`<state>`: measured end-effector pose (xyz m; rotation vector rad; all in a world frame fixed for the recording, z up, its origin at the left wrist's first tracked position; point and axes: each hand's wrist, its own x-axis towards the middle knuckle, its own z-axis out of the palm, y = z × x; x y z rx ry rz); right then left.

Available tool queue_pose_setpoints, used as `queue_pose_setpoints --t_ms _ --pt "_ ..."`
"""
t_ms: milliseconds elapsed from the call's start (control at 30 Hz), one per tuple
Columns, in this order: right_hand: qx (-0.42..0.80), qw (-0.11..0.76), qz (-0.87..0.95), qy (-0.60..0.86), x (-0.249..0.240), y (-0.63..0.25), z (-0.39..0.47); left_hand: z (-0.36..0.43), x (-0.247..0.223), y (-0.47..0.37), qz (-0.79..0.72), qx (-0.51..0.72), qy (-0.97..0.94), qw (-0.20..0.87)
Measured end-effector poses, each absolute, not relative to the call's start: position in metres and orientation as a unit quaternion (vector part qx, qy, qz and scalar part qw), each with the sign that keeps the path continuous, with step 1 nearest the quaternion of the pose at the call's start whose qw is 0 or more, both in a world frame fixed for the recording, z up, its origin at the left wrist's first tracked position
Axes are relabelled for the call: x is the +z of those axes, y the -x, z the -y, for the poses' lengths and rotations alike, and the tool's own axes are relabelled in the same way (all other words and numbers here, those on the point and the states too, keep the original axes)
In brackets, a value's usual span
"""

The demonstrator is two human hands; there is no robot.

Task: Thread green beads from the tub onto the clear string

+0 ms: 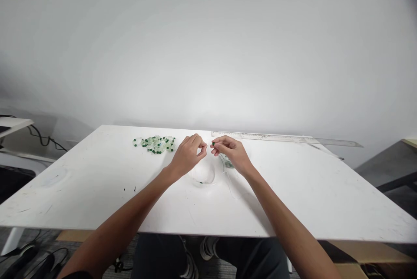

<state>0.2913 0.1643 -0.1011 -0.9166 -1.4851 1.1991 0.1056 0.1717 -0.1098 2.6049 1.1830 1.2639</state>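
My right hand (230, 151) pinches a small dark green bead (213, 143) between its fingertips. Facing it across a narrow gap, my left hand (190, 152) has thumb and forefinger pressed together; whatever lies between them is too small to make out. Both hands are raised above a clear round dish (204, 183), which has a few tiny dark bits at its bottom. Partly hidden behind my right hand are more greenish beads (228, 162). A pile of pale and dark green beads (158, 144) lies left of my left hand.
A long clear ruler (286, 138) lies along the back edge of the white table (107, 175), its right end jutting past the corner. A thin dark-tipped stick (329, 153) is near it. Fine threads (230, 183) lie right of the dish. The wall rises behind.
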Motion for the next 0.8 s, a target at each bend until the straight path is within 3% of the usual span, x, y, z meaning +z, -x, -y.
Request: queue_pose_setpoints --t_ms 800 --pt "0.495 0.485 0.613 0.379 -0.1023 -0.2912 -0.1646 -0.173 -0.1118 -0.1045 -0.394 0.397 -0.829 0.023"
